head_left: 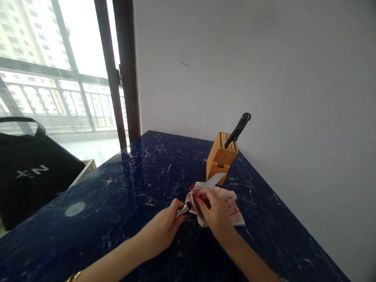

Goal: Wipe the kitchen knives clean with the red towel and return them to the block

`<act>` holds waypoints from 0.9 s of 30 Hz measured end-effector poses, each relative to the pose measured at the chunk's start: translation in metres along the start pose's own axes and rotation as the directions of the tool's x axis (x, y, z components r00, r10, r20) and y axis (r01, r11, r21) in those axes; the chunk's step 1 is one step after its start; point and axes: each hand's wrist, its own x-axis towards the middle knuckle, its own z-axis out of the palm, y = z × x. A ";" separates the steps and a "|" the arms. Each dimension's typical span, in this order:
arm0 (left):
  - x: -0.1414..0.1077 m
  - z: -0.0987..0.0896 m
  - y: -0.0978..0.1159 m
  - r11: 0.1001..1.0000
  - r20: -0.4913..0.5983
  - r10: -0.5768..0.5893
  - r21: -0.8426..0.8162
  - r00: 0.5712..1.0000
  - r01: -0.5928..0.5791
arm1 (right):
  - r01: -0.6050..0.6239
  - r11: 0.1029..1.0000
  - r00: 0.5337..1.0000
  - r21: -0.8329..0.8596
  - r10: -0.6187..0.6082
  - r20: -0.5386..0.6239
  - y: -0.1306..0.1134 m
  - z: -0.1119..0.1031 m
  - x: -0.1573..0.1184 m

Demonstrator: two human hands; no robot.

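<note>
A knife with a broad blade (215, 179) points away and to the right, low in front of the wooden knife block. My left hand (167, 220) is closed round its handle (183, 210), which has silver and black parts. The fingers of my right hand (212, 207) pinch a fold of a white and red cloth (234, 208) beside the blade near the handle. The rest of the cloth lies bunched on the table under and beyond my right hand. My fingers and the cloth hide the middle of the knife.
The wooden block (222, 156) holds one black-handled knife (239, 128) upright at a slant. Both stand on a dark blue marbled table (117, 196) along the wall. A black bag (35, 172) is at the left by the window.
</note>
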 end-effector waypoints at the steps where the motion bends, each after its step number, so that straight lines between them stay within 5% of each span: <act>1: 0.000 -0.001 0.002 1.000 0.007 -0.005 0.010 1.000 0.005 | -0.022 1.000 0.999 0.008 0.023 -0.035 0.001 -0.001 0.001; 4: 0.000 -0.001 0.004 1.000 0.013 -0.023 0.021 1.000 0.023 | -0.052 0.999 0.995 0.016 0.053 -0.080 0.003 -0.002 0.002; 9: 0.001 -0.001 0.004 1.000 0.005 -0.008 -0.019 1.000 0.008 | 0.004 1.000 1.000 0.013 -0.005 0.024 0.001 0.001 -0.001; 14: 0.000 0.000 0.005 1.000 0.016 -0.014 -0.001 1.000 0.014 | -0.077 0.997 0.993 0.028 0.079 -0.092 0.002 -0.003 0.003; 19: 0.000 0.000 0.006 0.999 0.008 -0.015 -0.028 1.000 0.016 | -0.024 1.000 1.000 0.010 0.024 0.012 -0.001 0.001 0.000; 24: -0.001 0.000 0.005 0.999 0.023 -0.030 0.012 0.999 0.029 | -0.073 0.997 0.991 0.029 0.075 -0.115 0.004 -0.003 0.003; 27: -0.001 0.000 0.005 0.999 0.035 -0.034 -0.007 0.999 0.034 | -0.066 0.997 0.994 0.037 0.069 -0.090 0.004 -0.002 0.002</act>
